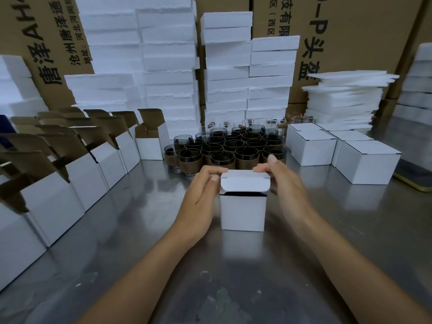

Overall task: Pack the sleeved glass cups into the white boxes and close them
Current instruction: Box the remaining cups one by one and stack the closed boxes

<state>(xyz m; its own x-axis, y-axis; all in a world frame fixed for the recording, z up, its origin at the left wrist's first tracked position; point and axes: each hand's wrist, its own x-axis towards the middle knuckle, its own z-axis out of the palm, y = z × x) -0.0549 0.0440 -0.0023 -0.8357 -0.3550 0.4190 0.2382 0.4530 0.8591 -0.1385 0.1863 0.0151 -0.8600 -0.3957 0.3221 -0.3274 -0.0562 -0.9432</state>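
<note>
We see the left hand [201,195] curled round the upper left side of a white box [243,212] at the centre of the frame, its thumb lying on the front left corner of the lid flap [245,183]. The right hand [284,183] grips the same box from the right, with its fingers bent over the far right corner of the lid. The box stands upright on the shiny metal counter [140,230]. Its lid is folded forward and down but not tucked in, so a dark slit shows below the flap's front edge; we cannot tell what is inside. Just behind the box, in the middle of the frame, stands a tight cluster of sleeved glass cups [231,148], dark glass with brown bands round them. Along the left edge runs a row of open boxes [81,164], white outside and brown inside, with their flaps standing up. To the right of the cups sit several closed boxes [339,150], side by side. Further back, white foam blocks [168,66] are piled high, and at the right a lower stack of thin foam sheets [346,99] stands. Brown cartons [350,31] with black print fill the background. A dark flat thing with a yellow rim [416,181] lies at the right edge.
</note>
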